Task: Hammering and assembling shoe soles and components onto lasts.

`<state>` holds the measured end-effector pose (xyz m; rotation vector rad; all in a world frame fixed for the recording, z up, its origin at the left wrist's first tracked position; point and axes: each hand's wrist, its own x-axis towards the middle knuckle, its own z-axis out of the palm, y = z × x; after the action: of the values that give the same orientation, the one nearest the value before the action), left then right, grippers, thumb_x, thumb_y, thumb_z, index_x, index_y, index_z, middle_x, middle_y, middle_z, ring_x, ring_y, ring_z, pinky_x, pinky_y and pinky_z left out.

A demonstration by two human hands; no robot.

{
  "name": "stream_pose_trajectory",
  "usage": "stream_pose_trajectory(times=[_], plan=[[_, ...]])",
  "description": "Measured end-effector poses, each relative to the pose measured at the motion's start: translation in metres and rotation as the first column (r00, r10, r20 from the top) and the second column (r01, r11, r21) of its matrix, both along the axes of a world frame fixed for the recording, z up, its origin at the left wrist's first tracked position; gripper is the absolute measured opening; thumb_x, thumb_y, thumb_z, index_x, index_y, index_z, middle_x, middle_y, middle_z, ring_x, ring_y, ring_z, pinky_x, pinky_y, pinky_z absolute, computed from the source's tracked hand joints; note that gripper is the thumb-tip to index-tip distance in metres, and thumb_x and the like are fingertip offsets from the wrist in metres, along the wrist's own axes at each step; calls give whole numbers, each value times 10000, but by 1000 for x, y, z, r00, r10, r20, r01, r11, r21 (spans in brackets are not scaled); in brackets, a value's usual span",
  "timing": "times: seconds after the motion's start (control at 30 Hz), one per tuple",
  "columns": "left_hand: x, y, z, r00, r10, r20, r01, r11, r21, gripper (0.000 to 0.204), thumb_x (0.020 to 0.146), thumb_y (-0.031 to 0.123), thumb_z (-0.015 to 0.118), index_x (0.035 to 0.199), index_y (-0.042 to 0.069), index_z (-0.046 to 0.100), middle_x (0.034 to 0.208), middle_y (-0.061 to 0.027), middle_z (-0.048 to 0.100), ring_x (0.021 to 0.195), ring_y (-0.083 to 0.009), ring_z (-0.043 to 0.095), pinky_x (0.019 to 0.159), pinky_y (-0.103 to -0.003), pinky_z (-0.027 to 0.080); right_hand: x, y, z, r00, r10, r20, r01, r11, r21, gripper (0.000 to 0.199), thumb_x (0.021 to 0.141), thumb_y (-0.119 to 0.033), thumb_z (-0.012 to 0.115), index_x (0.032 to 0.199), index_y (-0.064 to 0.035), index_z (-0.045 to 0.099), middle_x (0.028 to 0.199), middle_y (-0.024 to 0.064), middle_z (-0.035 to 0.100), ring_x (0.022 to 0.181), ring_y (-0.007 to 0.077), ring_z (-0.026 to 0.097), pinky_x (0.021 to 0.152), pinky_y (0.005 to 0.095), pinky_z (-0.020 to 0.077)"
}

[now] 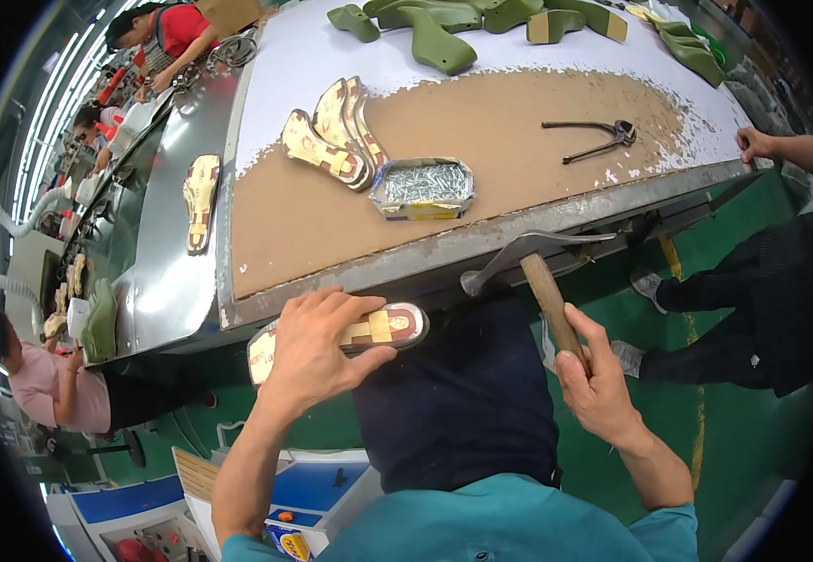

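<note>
My left hand [317,342] lies over a shoe insole [406,324] with a tan and dark red pattern, fingers across its top and thumb along its near side. It is held at the table's front edge, above my lap. In my right hand [594,379] is the wooden handle of a hammer [547,295]. Its long, curved metal head [509,258] points toward the insole, apart from it. Beyond my left hand, an open box of small nails [425,190] sits on the table beside several similar insoles [332,136] leaning together.
Pincers [603,139] lie open on the brown worktop [500,131]. Green shoe lasts [439,42] line the far side. One insole [201,204] rests on the metal bench [168,290] at left. A co-worker's hand [758,145] touches the right edge; other people work at left.
</note>
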<state>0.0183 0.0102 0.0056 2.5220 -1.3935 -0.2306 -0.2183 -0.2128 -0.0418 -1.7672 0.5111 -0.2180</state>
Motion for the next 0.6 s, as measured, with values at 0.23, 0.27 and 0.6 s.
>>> stream_pose_trajectory(times=[0.23, 0.27, 0.6], plan=[[-2, 1, -1, 999, 10, -34, -12, 999, -43, 483, 698, 359, 794, 1098, 126, 657, 904, -53, 628, 886, -241, 602, 787, -354, 383, 10, 0, 28, 961, 228, 156, -172, 937, -305, 461, 869, -7, 670, 1309, -42, 534, 976, 173, 683, 715, 175, 642, 651, 276, 515], [-2, 1, -1, 999, 20, -28, -21, 999, -47, 483, 698, 359, 794, 1098, 126, 657, 904, -53, 628, 886, -241, 602, 787, -354, 383, 15, -1, 37, 958, 238, 161, -179, 934, -310, 461, 869, -7, 670, 1309, -42, 534, 976, 173, 683, 715, 175, 642, 651, 276, 515], [-1, 6, -10, 999, -16, -28, 14, 999, -48, 462, 737, 417, 762, 1090, 146, 640, 932, -52, 628, 915, -243, 616, 820, -390, 388, 53, -3, 71, 840, 529, -121, -434, 521, -735, 545, 848, -20, 673, 1356, -83, 486, 849, 173, 653, 564, 243, 620, 499, 333, 517]])
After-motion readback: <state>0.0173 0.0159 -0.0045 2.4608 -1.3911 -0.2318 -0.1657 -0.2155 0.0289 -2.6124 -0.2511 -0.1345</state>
